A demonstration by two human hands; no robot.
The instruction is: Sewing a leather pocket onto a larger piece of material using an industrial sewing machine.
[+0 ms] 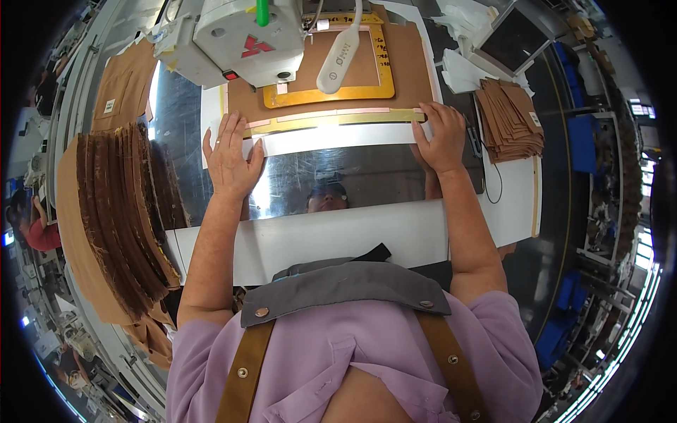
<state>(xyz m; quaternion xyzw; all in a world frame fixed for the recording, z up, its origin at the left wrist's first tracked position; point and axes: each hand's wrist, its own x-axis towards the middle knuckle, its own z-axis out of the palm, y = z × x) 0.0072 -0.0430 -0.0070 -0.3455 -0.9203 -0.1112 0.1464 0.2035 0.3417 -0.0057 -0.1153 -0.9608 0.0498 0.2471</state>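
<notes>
My left hand lies with fingers stretched out at the left front corner of a flat sewing template, its thumb beside the white front strip. At the opposite corner, my right hand rests with its fingers spread along the edge. Neither hand is closed round anything. The template carries a brown panel, with a pale yellow strip and pinkish tape pieces along its front. On top of it sits a yellow frame, partly under the white sewing machine head. What lies under my palms is hidden.
A white paddle-shaped lamp hangs over the frame. Thick stacks of brown fabric pieces stand at left; another brown pile lies at right below a screen. The shiny metal plate spans the table before me.
</notes>
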